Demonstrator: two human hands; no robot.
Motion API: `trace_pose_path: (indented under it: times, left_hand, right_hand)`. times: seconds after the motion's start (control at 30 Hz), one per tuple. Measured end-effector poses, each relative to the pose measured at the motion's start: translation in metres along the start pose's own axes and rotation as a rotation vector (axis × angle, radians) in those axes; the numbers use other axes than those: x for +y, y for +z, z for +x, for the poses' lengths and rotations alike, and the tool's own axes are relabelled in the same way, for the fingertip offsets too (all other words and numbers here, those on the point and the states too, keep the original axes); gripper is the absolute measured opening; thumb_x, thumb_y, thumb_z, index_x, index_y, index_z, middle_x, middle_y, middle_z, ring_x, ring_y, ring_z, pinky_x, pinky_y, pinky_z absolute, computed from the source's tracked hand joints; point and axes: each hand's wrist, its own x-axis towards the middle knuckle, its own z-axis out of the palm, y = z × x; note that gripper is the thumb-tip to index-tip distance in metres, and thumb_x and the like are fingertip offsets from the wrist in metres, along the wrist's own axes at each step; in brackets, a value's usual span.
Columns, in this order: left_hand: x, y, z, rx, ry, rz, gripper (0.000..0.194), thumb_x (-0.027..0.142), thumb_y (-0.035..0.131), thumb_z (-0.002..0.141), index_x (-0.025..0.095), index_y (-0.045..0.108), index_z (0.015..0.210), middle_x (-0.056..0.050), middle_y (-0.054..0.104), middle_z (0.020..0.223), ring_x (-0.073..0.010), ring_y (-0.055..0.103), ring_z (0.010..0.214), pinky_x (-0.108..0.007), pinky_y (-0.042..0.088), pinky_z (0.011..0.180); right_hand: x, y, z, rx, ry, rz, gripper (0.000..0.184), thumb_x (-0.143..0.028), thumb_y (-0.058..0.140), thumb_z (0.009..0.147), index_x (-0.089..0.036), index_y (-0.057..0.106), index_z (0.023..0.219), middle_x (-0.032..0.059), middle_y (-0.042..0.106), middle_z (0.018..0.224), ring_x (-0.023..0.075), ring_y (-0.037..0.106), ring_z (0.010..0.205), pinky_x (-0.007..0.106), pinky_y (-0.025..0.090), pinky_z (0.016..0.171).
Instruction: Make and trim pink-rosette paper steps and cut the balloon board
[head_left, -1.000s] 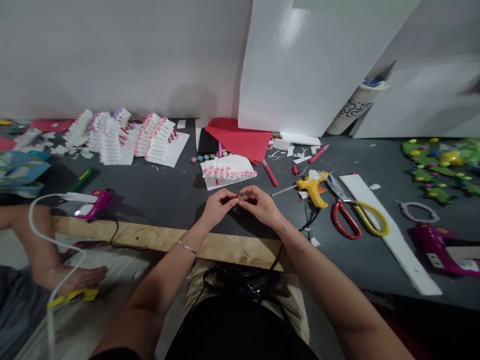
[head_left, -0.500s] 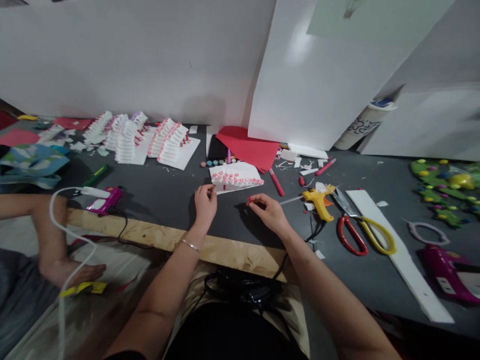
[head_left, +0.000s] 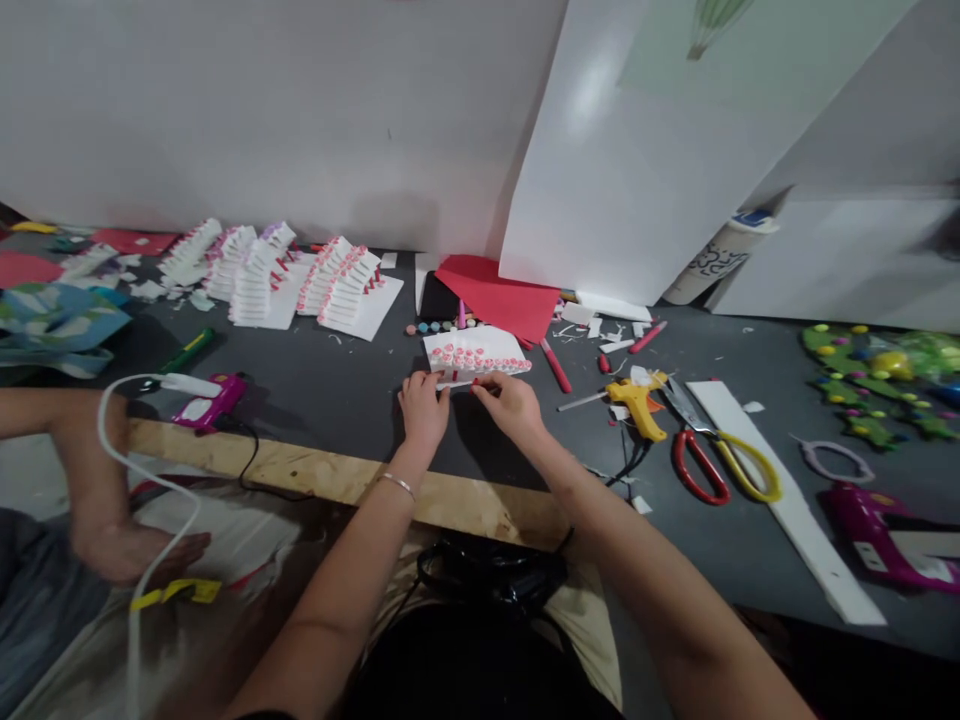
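Note:
My left hand grips the near left edge of a white card that carries a row of small red-and-white pieces. My right hand is pinched at the card's near edge, beside the left hand; a small red piece seems to be at its fingertips, too tiny to name. The card lies on the dark grey table just beyond both hands.
Several finished white stacks lie at the back left. Red paper, a yellow glue gun, red-and-yellow scissors and a white strip lie to the right. A purple glue gun sits left. Another person's leg is lower left.
Both hands left the spot in front of me and moved forward to the white card. The left hand reached it first, then the right hand brought its small red piece up to it.

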Motion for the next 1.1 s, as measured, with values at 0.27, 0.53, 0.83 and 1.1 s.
trace_pose_path:
  times: [0.27, 0.53, 0.83, 1.1]
  left_hand:
    - [-0.003, 0.001, 0.001, -0.005, 0.062, -0.001, 0.018, 0.021, 0.06, 0.088, 0.024, 0.073, 0.101, -0.012, 0.065, 0.104, -0.03, 0.057, 0.101, -0.043, 0.045, 0.082]
    - [0.002, 0.001, -0.001, -0.023, 0.066, 0.044, 0.021, 0.021, 0.059, 0.089, 0.025, 0.074, 0.104, -0.012, 0.063, 0.106, -0.031, 0.055, 0.103, -0.043, 0.044, 0.08]
    - [0.007, -0.001, -0.002, -0.03, 0.073, 0.064, 0.021, 0.024, 0.059, 0.09, 0.028, 0.074, 0.104, -0.011, 0.063, 0.106, -0.0305, 0.053, 0.102, -0.043, 0.043, 0.079]
    - [0.008, 0.001, -0.002, -0.037, 0.079, 0.071, 0.022, 0.023, 0.059, 0.09, 0.028, 0.074, 0.105, -0.012, 0.063, 0.107, -0.0321, 0.052, 0.103, -0.044, 0.042, 0.079]
  right_hand:
    - [-0.005, 0.019, 0.001, 0.091, 0.057, -0.23, 0.013, -0.035, 0.06, 0.088, -0.031, 0.071, 0.094, -0.0001, 0.076, 0.087, 0.0212, 0.07, 0.082, 0.029, 0.048, 0.067]
    - [0.004, 0.024, 0.001, 0.118, 0.024, -0.235, 0.017, -0.033, 0.056, 0.091, -0.029, 0.071, 0.098, 0.0014, 0.076, 0.096, 0.0212, 0.069, 0.088, 0.028, 0.048, 0.07]
    - [0.002, 0.022, 0.002, 0.092, 0.048, -0.25, 0.017, -0.035, 0.056, 0.092, -0.028, 0.07, 0.099, 0.0032, 0.076, 0.097, 0.0226, 0.069, 0.089, 0.03, 0.047, 0.07]
    - [0.004, 0.023, 0.002, 0.093, 0.022, -0.265, 0.018, -0.034, 0.054, 0.093, -0.027, 0.069, 0.099, 0.0033, 0.075, 0.098, 0.0225, 0.069, 0.09, 0.029, 0.046, 0.067]
